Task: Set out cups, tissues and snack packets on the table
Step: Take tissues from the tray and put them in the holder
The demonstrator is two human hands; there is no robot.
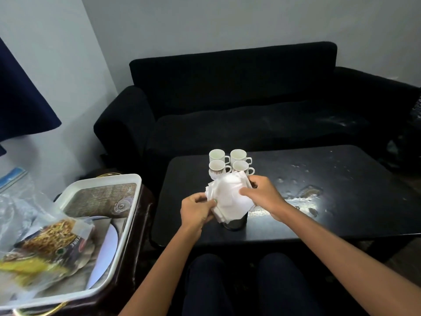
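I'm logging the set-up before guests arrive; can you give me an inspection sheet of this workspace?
Surface: black coffee table, with whitish stains and glare right of centre.
Job's things: four white cups grouped at the far edge; white tissues over a dark holder; snack packets in the white tray on the side table.
Clutter: clear plastic bag at the left.
Grippers: left hand and right hand both hold the tissues.
Cables: nothing seen.
Surroundings: black sofa, pale wall.
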